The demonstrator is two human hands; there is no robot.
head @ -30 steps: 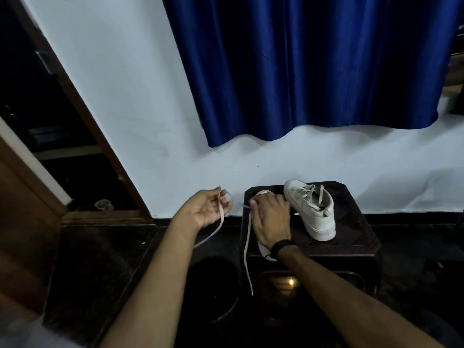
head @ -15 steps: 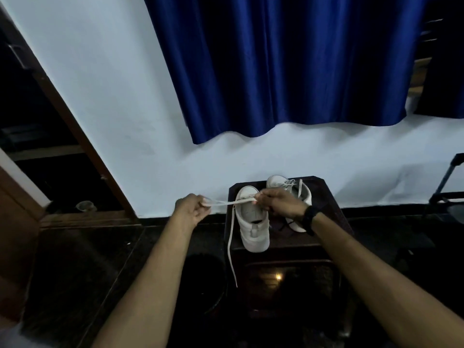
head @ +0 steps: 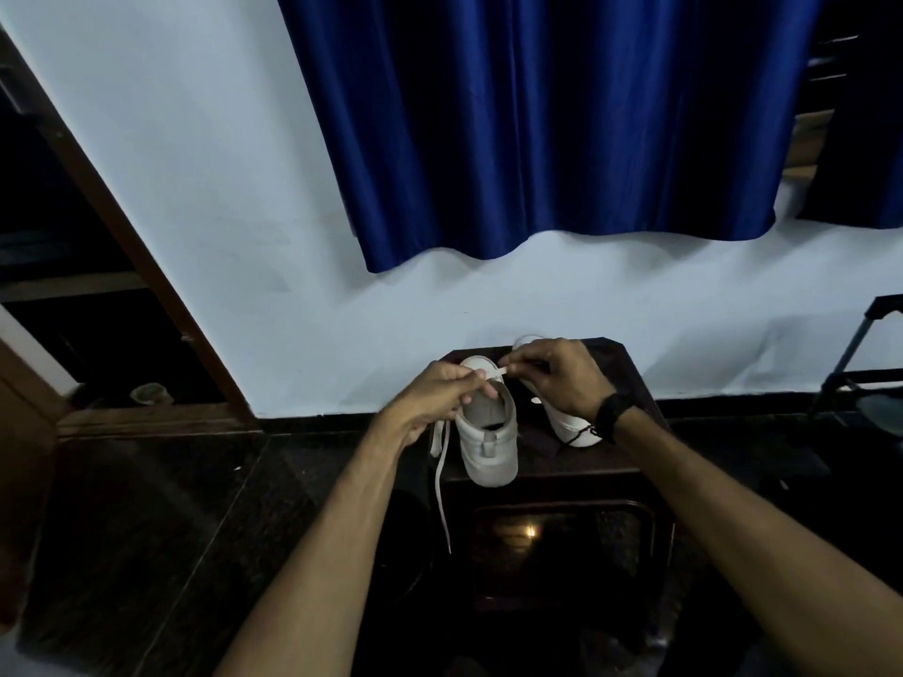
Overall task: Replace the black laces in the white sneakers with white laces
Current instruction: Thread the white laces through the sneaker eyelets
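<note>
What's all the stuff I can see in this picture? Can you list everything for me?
sneakers: two, white, side by side on the small table; near one heel toward the camera, the other partly behind the right hand
white lace: one, pinched between both hands above the near sneaker, one end hanging down past the table's left edge
black lace: a dark strand by the far sneaker's heel
small table: one, dark wood, against the wall
curtain: one, deep blue, hanging on the wall
wall: white
floor: dark, glossy tiles
door frame: brown wood, left
wrist band: one, black, on the right wrist
left hand: pinches the lace
right hand: pinches the lace
</note>
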